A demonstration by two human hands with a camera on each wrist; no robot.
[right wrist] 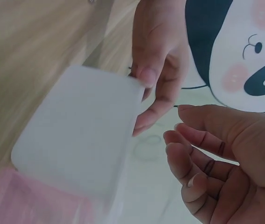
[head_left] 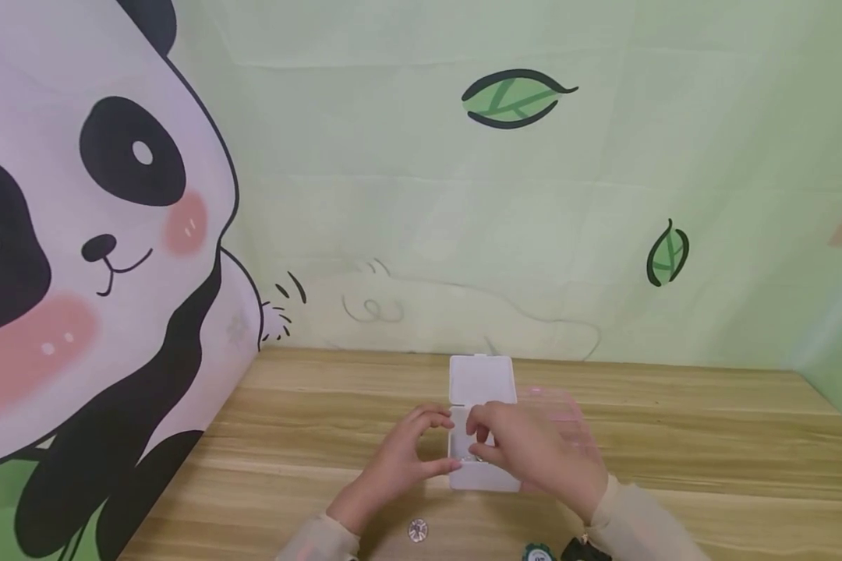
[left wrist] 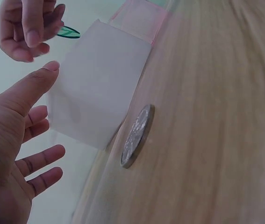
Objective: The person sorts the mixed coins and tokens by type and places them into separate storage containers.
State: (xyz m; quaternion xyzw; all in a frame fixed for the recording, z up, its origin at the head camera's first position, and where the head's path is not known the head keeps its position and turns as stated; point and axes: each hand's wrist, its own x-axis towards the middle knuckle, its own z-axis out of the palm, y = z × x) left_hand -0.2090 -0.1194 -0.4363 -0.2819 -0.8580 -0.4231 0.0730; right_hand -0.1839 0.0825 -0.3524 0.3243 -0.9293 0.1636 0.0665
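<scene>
A white plastic box [head_left: 486,477] stands on the wooden table with its hinged lid [head_left: 482,379] raised at the back. Small shiny pieces show in its bottom, partly behind the right hand. My left hand [head_left: 400,452] is at the box's left side, its thumb right at the front corner and its fingers loosely bent farther back. Over the box hovers my right hand [head_left: 533,448], fingers loosely curled; nothing shows between them in the right wrist view. A silver coin [left wrist: 138,136] lies flat on the table in front of the box, near the left forearm.
A pink translucent case [head_left: 575,417] lies just right of the white box, partly covered by the right hand. At the near edge sit a green chip [head_left: 539,552] and a black object [head_left: 585,550] beside the right sleeve. A panda-print cloth [head_left: 393,156] hangs behind the table.
</scene>
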